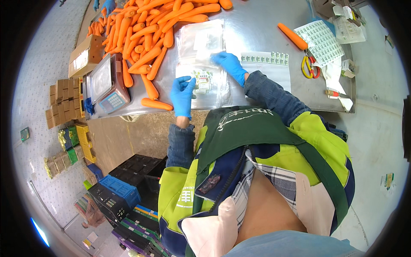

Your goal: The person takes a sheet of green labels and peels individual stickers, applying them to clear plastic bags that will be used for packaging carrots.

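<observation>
Clear plastic bags [218,93] lie in a stack on the steel table before me, with printed labels [203,80] on their near part. My left hand [182,94], in a blue glove, is at the stack's left edge; its thumb and forefinger meet at the edge of a label. Over the right side of the bags lies my gloved right hand [229,66], its fingertips on or just above the plastic; whether it grips anything cannot be told. A sheet with rows of small green labels [265,59] is to the right of it.
Many carrots [146,30] are heaped at the back left, near a digital scale [109,83] and a cardboard box [86,56]. At the right lie a single carrot [292,36], scissors [310,67], a label sheet [319,41] and a knife [337,93]. Another person's gloved hand [109,5] is at the far left.
</observation>
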A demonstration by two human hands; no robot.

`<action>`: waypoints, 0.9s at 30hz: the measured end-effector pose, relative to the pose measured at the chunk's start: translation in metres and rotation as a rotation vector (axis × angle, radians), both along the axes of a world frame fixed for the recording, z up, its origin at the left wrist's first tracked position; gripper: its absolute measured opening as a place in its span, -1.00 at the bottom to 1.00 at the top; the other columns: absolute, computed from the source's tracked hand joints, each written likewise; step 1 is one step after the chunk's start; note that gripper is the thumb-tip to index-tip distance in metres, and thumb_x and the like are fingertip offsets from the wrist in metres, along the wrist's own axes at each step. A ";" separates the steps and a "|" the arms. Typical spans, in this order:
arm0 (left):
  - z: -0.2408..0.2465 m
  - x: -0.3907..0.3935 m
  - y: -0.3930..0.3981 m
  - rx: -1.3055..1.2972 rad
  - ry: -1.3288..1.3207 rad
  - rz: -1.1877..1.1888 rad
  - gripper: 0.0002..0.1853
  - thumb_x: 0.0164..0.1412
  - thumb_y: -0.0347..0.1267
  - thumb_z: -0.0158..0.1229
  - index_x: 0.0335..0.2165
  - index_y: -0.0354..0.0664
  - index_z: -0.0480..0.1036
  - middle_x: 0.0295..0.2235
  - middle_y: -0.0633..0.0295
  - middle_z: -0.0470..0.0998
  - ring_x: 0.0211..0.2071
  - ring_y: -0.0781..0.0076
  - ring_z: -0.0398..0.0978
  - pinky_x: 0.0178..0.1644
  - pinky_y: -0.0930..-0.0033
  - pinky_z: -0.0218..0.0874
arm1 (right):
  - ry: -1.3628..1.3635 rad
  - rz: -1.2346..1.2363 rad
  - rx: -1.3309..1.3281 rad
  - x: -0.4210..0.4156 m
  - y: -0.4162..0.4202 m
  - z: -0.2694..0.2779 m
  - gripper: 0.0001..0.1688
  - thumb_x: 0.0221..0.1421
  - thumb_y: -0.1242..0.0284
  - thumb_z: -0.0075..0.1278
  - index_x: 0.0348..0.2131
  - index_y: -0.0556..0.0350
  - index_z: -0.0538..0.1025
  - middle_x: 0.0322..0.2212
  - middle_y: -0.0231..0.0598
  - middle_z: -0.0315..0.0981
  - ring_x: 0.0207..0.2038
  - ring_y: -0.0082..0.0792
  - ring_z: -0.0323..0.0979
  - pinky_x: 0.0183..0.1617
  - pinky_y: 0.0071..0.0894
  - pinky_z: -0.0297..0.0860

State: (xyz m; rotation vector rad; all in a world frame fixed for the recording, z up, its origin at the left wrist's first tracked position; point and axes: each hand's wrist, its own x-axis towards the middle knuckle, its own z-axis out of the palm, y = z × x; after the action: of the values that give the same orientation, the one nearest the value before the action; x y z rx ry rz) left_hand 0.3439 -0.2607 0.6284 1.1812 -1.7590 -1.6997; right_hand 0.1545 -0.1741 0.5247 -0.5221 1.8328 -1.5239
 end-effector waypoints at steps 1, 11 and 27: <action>-0.007 -0.003 0.000 0.041 0.030 -0.034 -0.72 0.08 -0.40 0.30 -0.26 -0.25 0.42 -0.53 0.26 0.50 -0.49 0.61 0.47 -0.54 0.60 0.26 | 0.099 -0.126 0.008 -0.012 -0.001 -0.004 -0.64 0.17 0.25 0.03 -0.16 0.14 0.53 -0.36 -0.16 0.51 -0.33 -0.34 0.46 -0.18 -0.39 0.38; -0.107 -0.033 -0.005 -1.079 -0.748 -0.236 -0.62 -0.01 -0.23 0.29 -0.23 -0.08 0.37 -0.39 0.12 0.56 -0.39 0.03 0.53 -0.33 0.12 0.31 | 0.908 0.349 -0.009 0.055 0.019 -0.004 -0.56 0.00 0.35 0.08 -0.09 0.01 0.39 -0.25 -0.03 0.30 -0.15 -0.03 0.36 -0.09 -0.18 0.36; -0.088 -0.030 -0.015 -0.343 -0.200 -0.216 -0.56 -0.11 -0.67 0.19 -0.18 -0.23 0.36 -0.42 0.22 0.47 -0.46 0.52 0.42 -0.30 0.52 0.33 | 1.004 0.148 -0.151 0.043 0.012 -0.004 -0.55 0.02 0.36 0.14 -0.07 -0.02 0.43 -0.19 -0.15 0.35 -0.17 -0.10 0.39 -0.07 -0.21 0.36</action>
State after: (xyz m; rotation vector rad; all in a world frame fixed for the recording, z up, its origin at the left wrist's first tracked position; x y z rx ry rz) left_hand 0.3140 -0.2757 0.5405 1.0669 -2.2619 -1.3478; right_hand 0.1972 -0.1617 0.5211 -1.6835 2.2899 -1.3969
